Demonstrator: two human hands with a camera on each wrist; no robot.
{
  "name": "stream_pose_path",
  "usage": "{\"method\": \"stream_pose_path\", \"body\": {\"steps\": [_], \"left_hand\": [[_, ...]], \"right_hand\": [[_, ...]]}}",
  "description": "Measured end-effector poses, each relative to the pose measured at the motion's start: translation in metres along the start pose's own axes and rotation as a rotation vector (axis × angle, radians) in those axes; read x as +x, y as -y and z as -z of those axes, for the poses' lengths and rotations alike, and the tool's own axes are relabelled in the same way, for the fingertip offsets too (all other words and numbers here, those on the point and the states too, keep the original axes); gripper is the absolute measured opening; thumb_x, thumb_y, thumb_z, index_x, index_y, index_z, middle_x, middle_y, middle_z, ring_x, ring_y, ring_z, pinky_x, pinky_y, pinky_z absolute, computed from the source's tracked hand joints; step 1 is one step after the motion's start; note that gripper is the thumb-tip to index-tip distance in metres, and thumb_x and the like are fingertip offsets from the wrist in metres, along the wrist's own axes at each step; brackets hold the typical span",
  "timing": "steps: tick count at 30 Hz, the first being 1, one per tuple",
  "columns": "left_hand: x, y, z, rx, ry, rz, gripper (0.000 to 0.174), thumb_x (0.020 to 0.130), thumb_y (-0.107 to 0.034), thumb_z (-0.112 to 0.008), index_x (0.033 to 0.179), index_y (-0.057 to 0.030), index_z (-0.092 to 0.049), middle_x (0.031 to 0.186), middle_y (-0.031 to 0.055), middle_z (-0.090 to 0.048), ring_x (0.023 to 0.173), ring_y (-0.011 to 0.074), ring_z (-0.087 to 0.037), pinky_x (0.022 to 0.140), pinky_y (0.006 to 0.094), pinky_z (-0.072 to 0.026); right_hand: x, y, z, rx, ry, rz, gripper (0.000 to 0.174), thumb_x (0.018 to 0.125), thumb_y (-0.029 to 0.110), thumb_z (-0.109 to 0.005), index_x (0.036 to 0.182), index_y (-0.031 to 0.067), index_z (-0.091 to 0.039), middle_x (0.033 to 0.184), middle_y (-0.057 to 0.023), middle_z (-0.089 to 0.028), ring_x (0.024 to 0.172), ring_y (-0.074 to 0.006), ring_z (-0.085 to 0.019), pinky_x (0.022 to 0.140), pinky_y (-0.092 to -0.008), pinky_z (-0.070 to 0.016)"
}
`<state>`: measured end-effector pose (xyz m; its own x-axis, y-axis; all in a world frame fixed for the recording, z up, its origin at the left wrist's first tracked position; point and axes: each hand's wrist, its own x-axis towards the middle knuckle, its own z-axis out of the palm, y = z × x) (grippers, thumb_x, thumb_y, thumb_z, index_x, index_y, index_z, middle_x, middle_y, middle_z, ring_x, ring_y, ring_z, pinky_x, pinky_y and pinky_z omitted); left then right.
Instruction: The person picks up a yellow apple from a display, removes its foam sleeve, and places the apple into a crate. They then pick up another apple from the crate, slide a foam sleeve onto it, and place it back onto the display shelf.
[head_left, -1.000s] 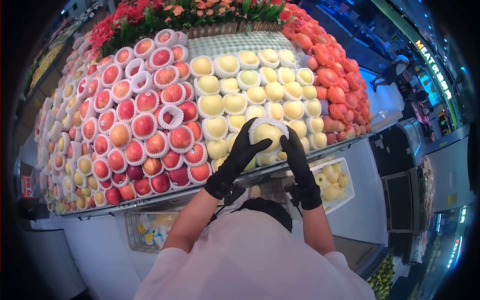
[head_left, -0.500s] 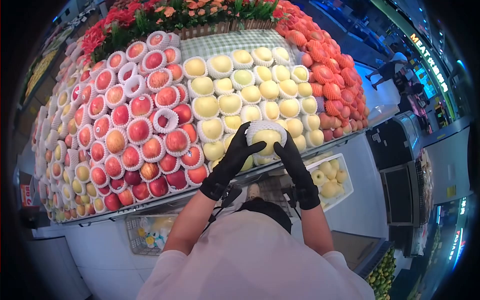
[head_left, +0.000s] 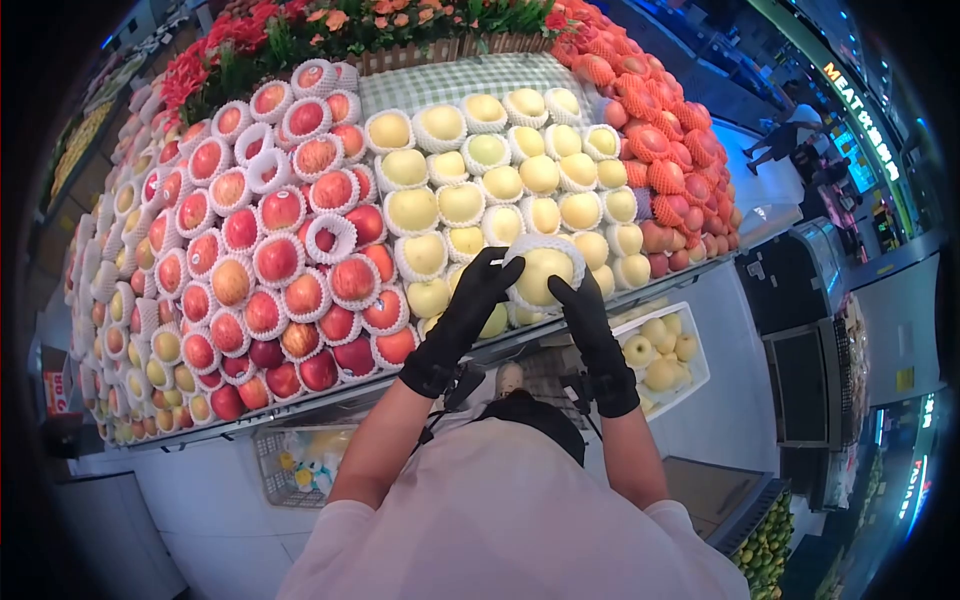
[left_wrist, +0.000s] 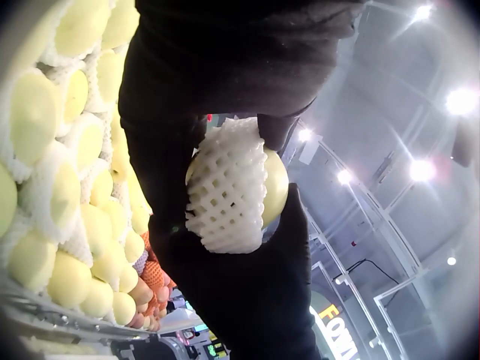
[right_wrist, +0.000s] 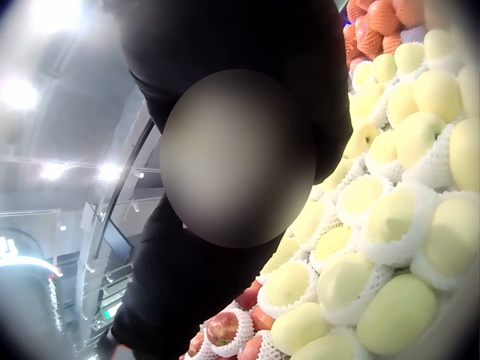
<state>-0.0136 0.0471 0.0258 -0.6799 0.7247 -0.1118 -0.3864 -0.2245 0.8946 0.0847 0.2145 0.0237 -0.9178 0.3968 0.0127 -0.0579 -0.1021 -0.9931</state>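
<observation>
A yellow-green fruit (head_left: 541, 277) in a white foam net is held between two black-gloved hands over the front edge of the display. The left hand (head_left: 483, 290) grips its left side, with the thumb near the top. On its right side the right hand (head_left: 583, 308) grips, the thumb lying on the bare skin. In the left wrist view the foam net (left_wrist: 229, 187) wraps much of the fruit (left_wrist: 275, 187), with dark gloves on either side. A blurred disc hides the held fruit in the right wrist view, where the right hand (right_wrist: 202, 277) shows around it.
Rows of netted yellow fruit (head_left: 462, 203) lie behind the hands. Red apples (head_left: 283, 209) fill the left, orange-netted fruit (head_left: 668, 178) the right. A white crate (head_left: 705, 372) of yellow fruit stands below the shelf, a grey basket (head_left: 270, 478) at lower left.
The held fruit has moved slightly right and its net has tilted, with more bare skin towards the front. The left thumb has shifted from the front up to the fruit's upper left.
</observation>
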Motion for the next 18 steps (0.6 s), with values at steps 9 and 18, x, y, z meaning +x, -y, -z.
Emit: {"method": "stream_pose_path", "body": {"steps": [9,18], "left_hand": [[0.005,0.010,0.008,-0.030,-0.032,-0.064,0.035,0.095,-0.032,-0.062,0.112,-0.0017,-0.059,0.102,0.0036,-0.064,0.092,0.0122,-0.060,0.081,0.0284,-0.0497],[0.026,0.034,0.013,0.185,-0.152,-0.452,0.023,0.085,-0.001,-0.070,0.108,-0.0033,-0.066,0.106,0.0030,-0.066,0.089,0.0099,-0.058,0.081,0.0263,-0.0488]], "right_hand": [[-0.001,-0.002,0.006,-0.048,0.015,0.028,0.058,0.083,0.017,-0.074,0.132,0.0004,-0.048,0.122,-0.0085,-0.058,0.112,-0.0187,-0.054,0.098,-0.0340,-0.0439],[-0.001,0.002,0.009,0.047,0.045,-0.082,0.058,0.084,0.016,-0.071,0.135,-0.0001,-0.046,0.125,-0.0082,-0.057,0.115,-0.0178,-0.054,0.099,-0.0337,-0.0438]]}}
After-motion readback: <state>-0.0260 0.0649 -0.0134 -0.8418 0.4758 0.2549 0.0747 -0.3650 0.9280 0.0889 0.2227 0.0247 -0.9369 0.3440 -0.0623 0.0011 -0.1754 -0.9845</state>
